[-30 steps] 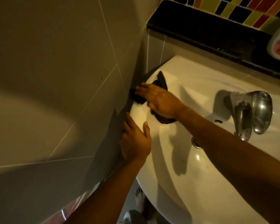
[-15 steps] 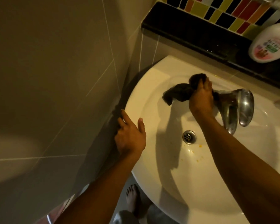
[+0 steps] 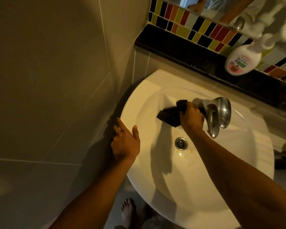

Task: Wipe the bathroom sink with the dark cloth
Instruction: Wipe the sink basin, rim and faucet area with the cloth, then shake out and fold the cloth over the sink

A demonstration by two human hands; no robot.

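The white bathroom sink (image 3: 238, 162) fills the lower right of the head view, with a metal drain (image 3: 181, 142) and small orange spots in the bowl. My right hand (image 3: 191, 117) is shut on the dark cloth (image 3: 169, 115), holding it bunched at the back of the bowl, just left of the chrome faucet (image 3: 216, 116). The cloth hangs out to the left of my fist. My left hand (image 3: 125, 142) rests on the sink's left rim beside the wall, fingers spread, holding nothing.
A tiled wall (image 3: 56, 80) stands tight against the sink's left edge. Behind the sink runs a black ledge (image 3: 180, 48) with a white soap pump bottle (image 3: 243, 61) on it, under coloured mosaic tiles. A bare foot (image 3: 128, 212) shows on the floor below.
My right hand carried the cloth from the sink's back-left rim over to the faucet, where it stays. The left hand stayed on the rim.
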